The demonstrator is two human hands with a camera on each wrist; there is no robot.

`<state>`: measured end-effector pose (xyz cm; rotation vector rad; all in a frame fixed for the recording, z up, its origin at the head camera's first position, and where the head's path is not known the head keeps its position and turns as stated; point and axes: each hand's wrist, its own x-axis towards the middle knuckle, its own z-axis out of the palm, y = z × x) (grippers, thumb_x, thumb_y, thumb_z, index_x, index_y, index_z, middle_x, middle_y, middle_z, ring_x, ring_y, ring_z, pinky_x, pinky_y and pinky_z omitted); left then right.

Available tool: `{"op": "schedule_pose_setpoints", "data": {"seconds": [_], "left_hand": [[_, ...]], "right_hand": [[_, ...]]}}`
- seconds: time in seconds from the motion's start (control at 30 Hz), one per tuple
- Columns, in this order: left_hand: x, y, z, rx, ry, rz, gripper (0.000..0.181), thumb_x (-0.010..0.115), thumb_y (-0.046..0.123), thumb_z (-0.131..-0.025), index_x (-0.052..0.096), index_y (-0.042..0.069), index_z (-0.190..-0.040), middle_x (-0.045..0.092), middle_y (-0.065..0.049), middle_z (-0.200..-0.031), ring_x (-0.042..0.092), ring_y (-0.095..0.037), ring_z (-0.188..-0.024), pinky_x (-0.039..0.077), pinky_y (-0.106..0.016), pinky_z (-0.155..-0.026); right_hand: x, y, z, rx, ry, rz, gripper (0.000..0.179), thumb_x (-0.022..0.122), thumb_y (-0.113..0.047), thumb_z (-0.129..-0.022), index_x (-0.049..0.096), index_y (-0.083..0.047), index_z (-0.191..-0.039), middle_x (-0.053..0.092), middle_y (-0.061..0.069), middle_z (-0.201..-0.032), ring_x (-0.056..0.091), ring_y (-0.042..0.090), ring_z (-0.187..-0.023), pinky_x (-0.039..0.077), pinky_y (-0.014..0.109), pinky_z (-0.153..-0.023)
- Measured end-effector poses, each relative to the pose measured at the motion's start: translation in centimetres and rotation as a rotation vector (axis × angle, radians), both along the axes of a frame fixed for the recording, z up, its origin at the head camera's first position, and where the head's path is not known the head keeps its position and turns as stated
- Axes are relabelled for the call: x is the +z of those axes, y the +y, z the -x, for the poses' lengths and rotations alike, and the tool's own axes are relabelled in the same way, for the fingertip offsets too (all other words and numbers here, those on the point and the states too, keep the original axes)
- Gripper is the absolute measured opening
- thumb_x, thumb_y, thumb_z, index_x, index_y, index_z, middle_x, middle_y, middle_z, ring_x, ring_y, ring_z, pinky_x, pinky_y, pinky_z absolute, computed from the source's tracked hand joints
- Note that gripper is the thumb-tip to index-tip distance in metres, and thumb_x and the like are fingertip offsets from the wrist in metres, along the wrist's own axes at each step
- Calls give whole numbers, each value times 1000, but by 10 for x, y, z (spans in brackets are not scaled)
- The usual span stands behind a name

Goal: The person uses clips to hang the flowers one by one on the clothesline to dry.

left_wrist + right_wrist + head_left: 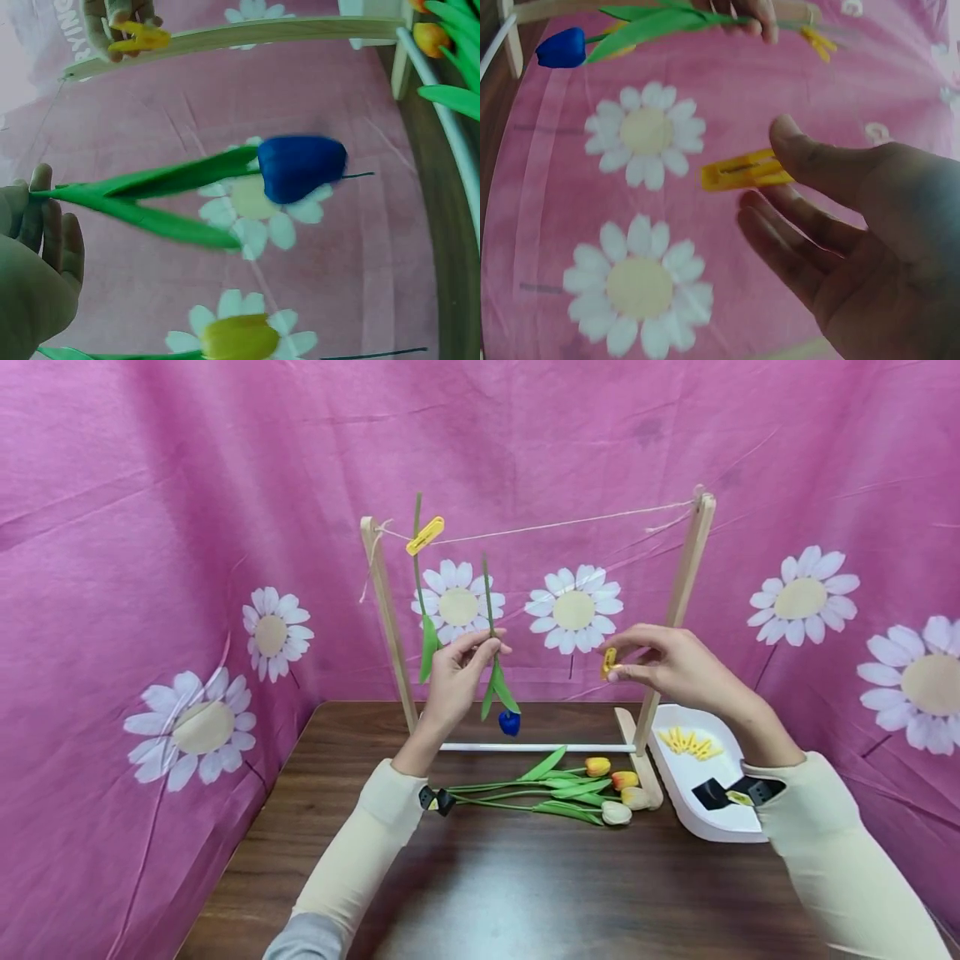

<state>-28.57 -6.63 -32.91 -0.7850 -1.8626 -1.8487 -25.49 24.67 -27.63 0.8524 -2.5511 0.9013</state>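
Note:
My left hand (459, 681) pinches the stem of a blue artificial tulip (509, 722), which hangs head down below the string (562, 524). In the left wrist view the blue bloom (301, 169) and its two green leaves point away from the fingers. A yellow clothespin (609, 664) is pinched between thumb and fingers of my right hand (678, 668), apart from the tulip. Another yellow clothespin (425, 536) clips a second stem to the string's left end. That stem's yellow bloom (240, 337) shows in the left wrist view; my left hand hides it in the head view.
A wooden frame (693, 552) with a white bottom bar (540, 747) holds the string. Several tulips (570, 789) lie on the brown table (480, 877) before it. At right, a white tray (693, 822) contains several yellow clothespins (690, 743). Pink daisy-printed cloth (525, 435) hangs behind.

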Motion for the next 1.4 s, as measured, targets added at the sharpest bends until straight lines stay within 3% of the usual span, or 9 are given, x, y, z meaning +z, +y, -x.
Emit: {"op": "schedule_pose_setpoints", "data": {"seconds": [0.1, 0.27, 0.37, 0.63, 0.87, 1.03, 1.17, 1.23, 1.4], "left_hand": [[10, 2, 4, 4, 14, -33, 26, 63, 11, -108, 74, -6, -124, 78, -23, -102, 73, -8, -91, 61, -23, -88], [25, 5, 15, -30, 17, -123, 26, 62, 7, -108, 72, -11, -123, 78, -6, -91, 76, -10, -87, 64, -26, -87], [34, 5, 22, -46, 8, -181, 27, 60, 6, -109, 70, -14, -124, 75, 1, -92, 77, -10, -85, 65, -30, -86], [50, 4, 35, -25, -42, -256, 30, 60, 7, -109, 66, -17, -126, 75, 1, -87, 76, -11, -82, 65, -28, -82], [55, 4, 42, 13, -60, -247, 26, 60, 8, -109, 70, -12, -123, 73, 0, -85, 76, -10, -80, 64, -25, -81], [56, 2, 47, 38, -66, -234, 27, 60, 9, -109, 69, -12, -124, 73, -2, -87, 77, -9, -82, 64, -26, -83], [56, 1, 49, 47, -80, -235, 26, 60, 9, -109, 70, -10, -124, 74, -16, -92, 77, -13, -84, 65, -28, -86], [55, 1, 50, 49, -90, -239, 26, 60, 9, -109, 71, -10, -124, 74, -19, -93, 77, -14, -85, 64, -29, -87], [54, 2, 51, 49, -107, -244, 26, 60, 8, -109, 70, -10, -124, 73, -6, -88, 75, -12, -86, 64, -28, -88]], "right_hand": [[11, -18, 1, -26, 24, 43, 31, 85, -9, -91, 79, -6, -120, 81, 11, -100, 68, -2, -81, 52, 9, -74], [33, -50, 3, -60, 34, 153, 23, 83, -10, -93, 81, -9, -116, 82, 12, -102, 73, 7, -76, 57, 14, -71], [47, -68, 6, -61, 41, 228, 17, 82, -10, -95, 82, -9, -111, 82, 13, -104, 72, 4, -72, 58, 16, -66], [79, -102, 22, -65, 60, 365, 11, 84, -10, -92, 84, -6, -103, 83, 4, -96, 65, 2, -64, 51, 16, -58], [107, -126, 38, -10, 37, 561, 8, 85, -4, -90, 84, 0, -96, 77, -15, -78, 63, 6, -62, 49, 18, -58], [124, -140, 49, -8, -23, 699, 5, 87, -4, -88, 84, -4, -93, 78, -10, -75, 56, 9, -49, 47, 19, -50], [131, -149, 60, -42, -70, 724, 5, 88, -6, -88, 85, -8, -92, 77, -7, -74, 47, 10, -40, 35, 20, -41], [133, -152, 66, -56, -94, 727, 6, 88, -7, -88, 85, -9, -92, 76, -7, -72, 46, 9, -38, 36, 20, -40], [133, -161, 75, -104, -183, 754, 5, 88, -9, -88, 85, -11, -92, 75, -7, -71, 43, 9, -37, 34, 20, -38]]}}
